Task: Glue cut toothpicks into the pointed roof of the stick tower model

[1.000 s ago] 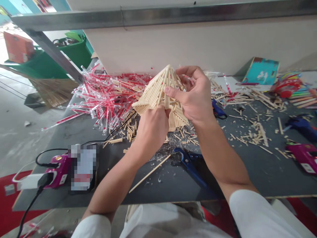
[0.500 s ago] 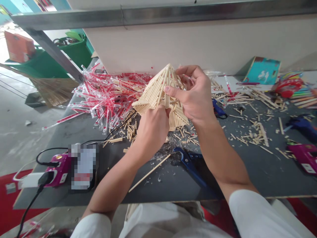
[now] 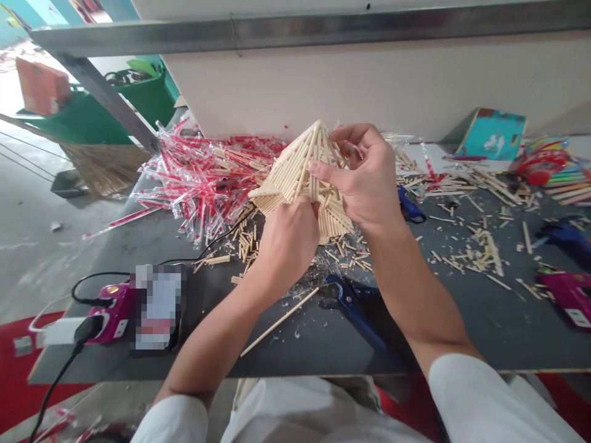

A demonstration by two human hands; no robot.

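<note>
A pointed model built of thin wooden sticks (image 3: pixel 295 161) stands at the middle of the table, with flared lower edges and a peak at the top. My left hand (image 3: pixel 293 237) is closed at its near side, fingers curled against the lower sticks; what lies between its fingertips is hidden. My right hand (image 3: pixel 364 169) grips the model's right side, thumb on the front face and fingers behind. Below the hands, a loose stick (image 3: pixel 279 321) lies beside a blue-handled cutter (image 3: pixel 353 304).
Red-and-clear plastic wrappers (image 3: pixel 203 178) heap at the left. A phone (image 3: pixel 157 311) and a purple power strip (image 3: pixel 113 314) lie front left. Stick offcuts (image 3: pixel 484 252), a blue glue gun (image 3: pixel 409 206) and a teal board (image 3: pixel 494 135) are on the right. A metal bar (image 3: pixel 295 34) crosses behind.
The whole view has shifted slightly, so things appear a little further right. Both hands keep their places on the stick model.
</note>
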